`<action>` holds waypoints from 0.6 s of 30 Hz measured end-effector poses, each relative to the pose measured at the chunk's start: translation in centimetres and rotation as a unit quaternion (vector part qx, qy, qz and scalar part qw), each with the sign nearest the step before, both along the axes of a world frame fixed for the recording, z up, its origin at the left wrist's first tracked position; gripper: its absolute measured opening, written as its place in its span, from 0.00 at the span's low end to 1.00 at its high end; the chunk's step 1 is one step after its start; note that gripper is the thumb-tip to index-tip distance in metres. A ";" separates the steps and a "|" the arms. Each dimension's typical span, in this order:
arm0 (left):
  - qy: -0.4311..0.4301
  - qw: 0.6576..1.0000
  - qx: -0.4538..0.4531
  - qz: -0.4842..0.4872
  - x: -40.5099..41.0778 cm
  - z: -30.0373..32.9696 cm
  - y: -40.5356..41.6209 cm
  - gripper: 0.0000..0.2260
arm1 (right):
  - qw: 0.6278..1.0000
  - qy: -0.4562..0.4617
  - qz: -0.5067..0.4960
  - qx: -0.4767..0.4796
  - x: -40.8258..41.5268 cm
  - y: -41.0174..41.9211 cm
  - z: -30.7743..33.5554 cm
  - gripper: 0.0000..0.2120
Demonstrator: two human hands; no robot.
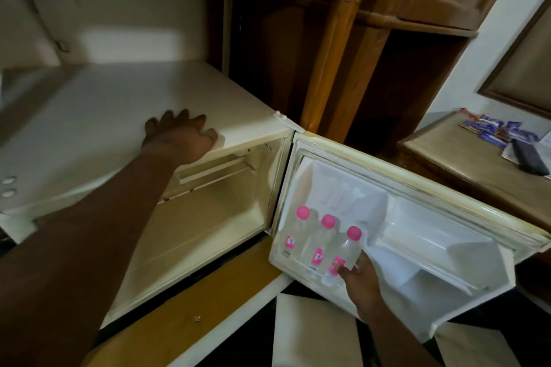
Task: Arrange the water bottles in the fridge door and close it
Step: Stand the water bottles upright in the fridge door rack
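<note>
A small cream fridge [89, 116] stands open, its door [432, 194] swung out to the right. Three clear water bottles with pink caps stand in a row in the door's lower shelf: the left one [299, 232], the middle one [323, 241] and the right one [347, 250]. My right hand [362, 280] grips the right bottle at its lower body, by the pink label. My left hand [182, 134] rests palm-down on the fridge's top near the front edge, fingers spread.
The fridge's inside [214, 211] holds nothing that I can see. A carved wooden cabinet [343, 39] rises behind the door. At the right, a wooden table [465, 158] carries blue packets [492, 128] and a dark remote [530, 158]. Black-and-white floor tiles lie below.
</note>
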State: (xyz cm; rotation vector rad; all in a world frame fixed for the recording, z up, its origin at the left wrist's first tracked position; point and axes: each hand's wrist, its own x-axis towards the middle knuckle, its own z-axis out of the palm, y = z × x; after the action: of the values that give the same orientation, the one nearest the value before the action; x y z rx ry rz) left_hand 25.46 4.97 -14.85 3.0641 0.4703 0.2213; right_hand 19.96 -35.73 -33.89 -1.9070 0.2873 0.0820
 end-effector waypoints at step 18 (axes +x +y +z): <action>0.000 1.000 0.020 -0.008 -0.3 0.3 -0.4 0.32 | 0.957 0.046 0.070 -0.276 -4.5 0.7 8.4 0.16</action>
State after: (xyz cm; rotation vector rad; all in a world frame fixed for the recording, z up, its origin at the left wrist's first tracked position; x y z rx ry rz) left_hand 25.20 4.61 -14.55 3.1053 0.4452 0.2336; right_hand 15.50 -35.02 -25.52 -2.4845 0.2536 0.2039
